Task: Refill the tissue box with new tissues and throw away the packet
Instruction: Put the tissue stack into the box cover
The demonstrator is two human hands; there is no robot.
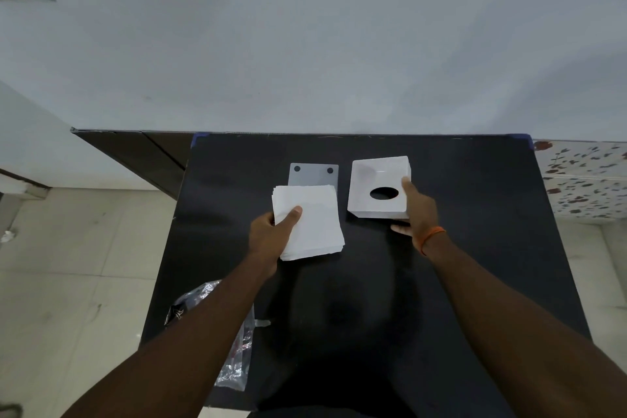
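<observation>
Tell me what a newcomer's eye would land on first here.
The white tissue stack gripped in the left hand at the black table's centre. Right of it, the right hand holds the white tissue box, open and hollow, its oval hole showing.

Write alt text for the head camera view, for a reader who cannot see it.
Over a black table, a person's left hand holds a stack of white tissues while the right hand grips a white tissue box, open side up, its oval hole showing through the bottom. A grey panel lies behind the tissues, and a clear plastic packet sits at the table's near left edge.
</observation>
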